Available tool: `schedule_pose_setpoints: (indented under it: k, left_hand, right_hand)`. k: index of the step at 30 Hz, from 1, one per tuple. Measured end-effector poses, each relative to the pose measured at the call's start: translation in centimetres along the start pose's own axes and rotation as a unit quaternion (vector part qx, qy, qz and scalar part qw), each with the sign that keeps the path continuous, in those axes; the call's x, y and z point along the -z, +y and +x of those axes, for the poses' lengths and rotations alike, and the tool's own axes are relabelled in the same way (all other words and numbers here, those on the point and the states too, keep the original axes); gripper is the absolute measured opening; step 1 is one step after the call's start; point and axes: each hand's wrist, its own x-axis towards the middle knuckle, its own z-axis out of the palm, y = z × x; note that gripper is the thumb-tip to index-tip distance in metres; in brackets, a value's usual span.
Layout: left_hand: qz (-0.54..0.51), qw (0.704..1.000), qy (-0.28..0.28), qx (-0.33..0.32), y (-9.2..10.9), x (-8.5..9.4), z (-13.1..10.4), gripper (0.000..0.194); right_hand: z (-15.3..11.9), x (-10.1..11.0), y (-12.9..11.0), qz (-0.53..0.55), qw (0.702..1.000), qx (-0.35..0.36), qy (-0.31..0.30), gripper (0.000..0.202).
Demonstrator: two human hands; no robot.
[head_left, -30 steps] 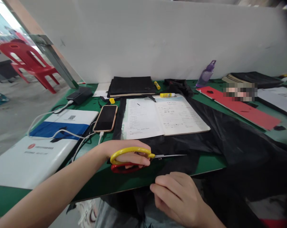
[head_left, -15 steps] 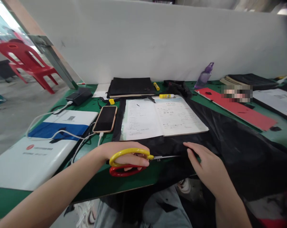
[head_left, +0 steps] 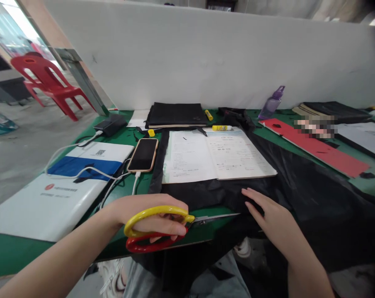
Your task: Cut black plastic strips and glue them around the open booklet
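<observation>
At the tabletop's [head_left: 16, 255] near edge, my left hand [head_left: 148, 200] grips the scissors [head_left: 189, 218], likely stiff, best held by the loops, and my right hand [head_left: 272, 216], fingers parted, meets cloth [head_left: 318, 186], seemingly light, soft, best pinched along its border.

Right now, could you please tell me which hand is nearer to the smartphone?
Left. The left hand is on the near side of the smartphone, slightly right; the right hand is much farther to its right.
</observation>
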Motion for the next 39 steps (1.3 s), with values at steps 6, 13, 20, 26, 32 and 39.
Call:
schedule_pose_setpoints:
  k: [6, 13, 20, 26, 32, 39]
  left_hand:
    - [0.049, 0.995, 0.085, 0.014, -0.7, -1.4, -3.0, 0.034]
    - [-0.060, 0.958, 0.277, 0.036, -1.0, -6.1, -3.7, 0.030]
    - [-0.086, 0.883, 0.462, -0.024, -2.1, -9.3, -0.9, 0.032]
    - [-0.081, 0.870, 0.486, -0.040, -1.6, -9.1, 1.0, 0.025]
    - [-0.007, 0.919, 0.391, -0.043, -0.6, -7.0, 1.9, 0.026]
    - [0.221, 0.919, 0.326, -0.003, 0.5, -4.8, 0.7, 0.020]
  right_hand:
    - [-0.2, -0.2, 0.7, 0.011, 1.000, 0.024, 0.009, 0.034]
    - [-0.4, 0.8, -5.9, 0.147, 0.968, 0.080, 0.185, 0.018]
    - [-0.9, 0.4, -14.0, 0.306, 0.934, 0.174, 0.058, 0.009]
    - [-0.4, -0.1, -13.7, 0.397, 0.909, 0.027, -0.121, 0.054]
    - [3.0, 0.6, -13.3, 0.521, 0.824, -0.032, -0.219, 0.029]
    - [7.5, 2.8, -11.2, 0.447, 0.844, -0.038, -0.294, 0.020]
